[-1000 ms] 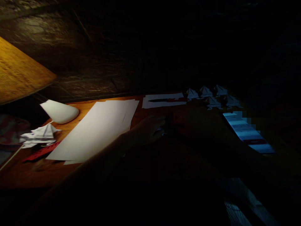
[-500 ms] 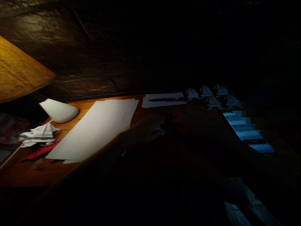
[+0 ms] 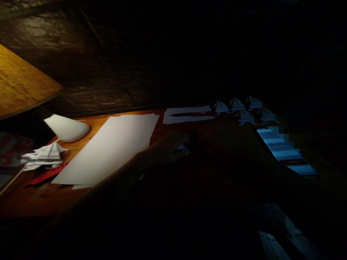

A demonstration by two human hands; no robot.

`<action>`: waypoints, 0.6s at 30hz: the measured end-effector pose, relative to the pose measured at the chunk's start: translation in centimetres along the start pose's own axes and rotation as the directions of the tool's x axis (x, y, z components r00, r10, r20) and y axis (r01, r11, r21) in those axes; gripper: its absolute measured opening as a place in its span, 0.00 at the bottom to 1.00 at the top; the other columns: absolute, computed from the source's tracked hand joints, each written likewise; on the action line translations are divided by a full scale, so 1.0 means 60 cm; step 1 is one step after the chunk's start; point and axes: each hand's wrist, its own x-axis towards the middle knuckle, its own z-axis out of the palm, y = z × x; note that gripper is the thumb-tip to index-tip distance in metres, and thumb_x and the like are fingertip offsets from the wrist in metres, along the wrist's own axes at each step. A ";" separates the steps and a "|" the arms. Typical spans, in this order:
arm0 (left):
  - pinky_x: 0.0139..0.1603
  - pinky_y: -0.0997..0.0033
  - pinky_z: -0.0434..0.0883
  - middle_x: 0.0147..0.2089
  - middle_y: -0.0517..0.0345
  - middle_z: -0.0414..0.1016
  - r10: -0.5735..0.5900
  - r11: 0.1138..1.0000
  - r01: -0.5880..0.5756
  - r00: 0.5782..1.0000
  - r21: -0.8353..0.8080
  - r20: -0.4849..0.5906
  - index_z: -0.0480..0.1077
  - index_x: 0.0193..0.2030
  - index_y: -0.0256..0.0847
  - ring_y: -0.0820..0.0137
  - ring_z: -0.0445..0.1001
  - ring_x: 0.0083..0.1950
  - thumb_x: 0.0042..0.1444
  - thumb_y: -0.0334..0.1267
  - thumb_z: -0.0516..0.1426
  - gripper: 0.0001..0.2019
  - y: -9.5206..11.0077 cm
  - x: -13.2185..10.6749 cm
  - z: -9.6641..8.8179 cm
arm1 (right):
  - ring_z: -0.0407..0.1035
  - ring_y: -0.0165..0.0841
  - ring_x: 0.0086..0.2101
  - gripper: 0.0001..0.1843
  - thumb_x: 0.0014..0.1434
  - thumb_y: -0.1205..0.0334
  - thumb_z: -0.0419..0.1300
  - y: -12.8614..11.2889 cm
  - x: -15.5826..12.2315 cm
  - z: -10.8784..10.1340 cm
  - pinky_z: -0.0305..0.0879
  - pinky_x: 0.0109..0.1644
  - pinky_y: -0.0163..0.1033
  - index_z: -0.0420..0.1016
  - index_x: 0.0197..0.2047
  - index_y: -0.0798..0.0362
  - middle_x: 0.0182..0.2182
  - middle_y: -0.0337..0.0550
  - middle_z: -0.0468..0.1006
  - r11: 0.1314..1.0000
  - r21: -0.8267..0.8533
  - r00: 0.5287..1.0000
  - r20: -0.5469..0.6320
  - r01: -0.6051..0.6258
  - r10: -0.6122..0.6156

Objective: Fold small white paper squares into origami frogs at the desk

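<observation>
My left hand (image 3: 172,141) is over the middle of the table with its fingers closed round a small white piece of paper (image 3: 182,147); only a bit of the paper shows below the fingers. My right hand (image 3: 210,139) is in deep shadow right beside it, its fingers curled in close to the left fingertips. What lies between the right fingers is too dark to make out. Under and beyond my left forearm lies a stack of white paper sheets (image 3: 114,144).
Behind my hands, a knife with a red handle (image 3: 203,114) lies on smaller paper sheets (image 3: 173,110). Several folded paper figures (image 3: 245,116) stand back right, near a lit phone (image 3: 282,146). At left are a lamp (image 3: 70,128), another folded paper figure (image 3: 50,153) and a red ruler (image 3: 46,175).
The view has shifted very slightly. Both hands stay together in almost the same place, with the piece of paper still at my left fingers.
</observation>
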 end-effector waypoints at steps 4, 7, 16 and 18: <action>0.52 0.58 0.70 0.47 0.51 0.75 0.037 0.999 -0.037 0.999 -0.028 0.002 0.69 0.47 0.41 0.61 0.73 0.49 0.64 0.37 0.55 0.07 -0.003 0.002 0.001 | 0.68 0.32 0.34 0.12 0.61 0.68 0.57 0.003 0.001 0.002 0.56 0.37 0.39 0.83 0.42 0.53 0.41 0.45 0.80 0.999 0.037 1.000 -0.003 0.010 -0.010; 0.55 0.55 0.69 0.50 0.50 0.76 0.016 1.000 -0.016 1.000 -0.017 -0.014 0.70 0.47 0.41 0.60 0.73 0.52 0.63 0.38 0.56 0.08 -0.006 0.001 0.005 | 0.69 0.32 0.34 0.13 0.62 0.67 0.57 0.006 0.002 0.004 0.56 0.37 0.39 0.83 0.43 0.53 0.41 0.45 0.79 0.999 0.039 1.000 0.003 0.007 -0.007; 0.54 0.56 0.71 0.50 0.50 0.76 0.047 0.998 -0.047 0.999 -0.044 0.006 0.70 0.49 0.41 0.60 0.74 0.51 0.64 0.39 0.56 0.09 -0.008 0.002 0.002 | 0.69 0.32 0.34 0.11 0.62 0.66 0.57 0.006 0.001 0.003 0.55 0.35 0.38 0.83 0.42 0.53 0.42 0.44 0.79 1.000 -0.006 1.000 0.016 0.001 -0.001; 0.54 0.56 0.72 0.51 0.49 0.76 0.013 0.999 -0.014 1.000 -0.036 -0.016 0.69 0.52 0.42 0.59 0.74 0.52 0.63 0.40 0.58 0.12 -0.014 0.000 0.007 | 0.69 0.32 0.33 0.11 0.62 0.65 0.58 0.007 0.001 0.005 0.55 0.35 0.38 0.83 0.41 0.53 0.42 0.45 0.80 1.000 0.005 1.000 0.013 0.006 -0.006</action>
